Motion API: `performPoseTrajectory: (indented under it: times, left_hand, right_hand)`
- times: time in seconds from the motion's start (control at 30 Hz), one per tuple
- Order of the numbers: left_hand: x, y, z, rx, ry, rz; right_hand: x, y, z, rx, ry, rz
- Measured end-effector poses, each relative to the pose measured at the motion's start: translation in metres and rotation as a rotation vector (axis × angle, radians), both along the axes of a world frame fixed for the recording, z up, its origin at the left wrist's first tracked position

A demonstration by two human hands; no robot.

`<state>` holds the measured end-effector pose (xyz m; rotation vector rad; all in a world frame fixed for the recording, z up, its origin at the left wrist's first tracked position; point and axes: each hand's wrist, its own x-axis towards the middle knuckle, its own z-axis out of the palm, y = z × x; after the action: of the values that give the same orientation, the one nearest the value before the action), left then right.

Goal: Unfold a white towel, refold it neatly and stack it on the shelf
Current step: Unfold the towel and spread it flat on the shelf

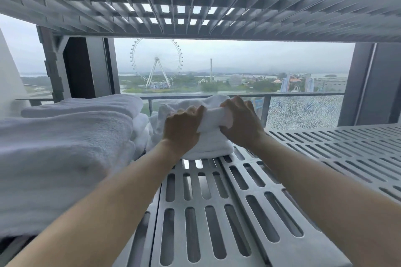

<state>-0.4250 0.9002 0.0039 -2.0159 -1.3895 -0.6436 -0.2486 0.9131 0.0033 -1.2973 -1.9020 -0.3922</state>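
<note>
On the slotted shelf point(303, 158), beside the stack point(65, 147), sits the towel point(208, 141); left hand point(182, 123) and right hand point(240, 119) both have fingers closed on its top fold. Tugging unevenly might drag it into the stack.

Your left hand point(181, 124) and right hand point(242, 120) are meeting on a small towel point(209, 143) sitting mid-shelf point(238, 191), a stack of folded towels point(63, 147) lying to its left, another slatted tier point(195, 2) hanging overhead, a balcony railing point(303, 95) running behind.
</note>
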Motion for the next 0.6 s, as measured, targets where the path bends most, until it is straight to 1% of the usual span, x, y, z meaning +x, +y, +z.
performPoseTrajectory:
  times: [0.17,0.27,0.37,0.43,0.5,0.6]
  left_hand:
    - [-0.008,-0.010,-0.019,-0.037,-0.037,-0.036]
    - [-0.011,-0.012,-0.029,-0.025,-0.030,-0.044]
    - [-0.012,-0.016,-0.030,0.034,-0.025,-0.036]
    - [-0.010,-0.020,-0.026,0.055,-0.023,-0.039]
    - [-0.007,-0.025,-0.022,0.056,-0.007,-0.038]
    - [0.000,-0.034,-0.020,0.074,0.017,-0.049]
  right_hand:
    - [-0.008,-0.015,-0.020,-0.145,-0.169,-0.160]
    - [-0.015,-0.022,-0.020,-0.139,-0.108,-0.162]
    - [-0.014,-0.030,-0.018,-0.038,-0.017,-0.124]
    - [-0.009,-0.037,-0.018,0.010,-0.021,-0.103]
    - [-0.003,-0.043,-0.018,0.016,-0.050,-0.097]
    - [0.006,-0.051,-0.019,0.013,-0.021,-0.088]
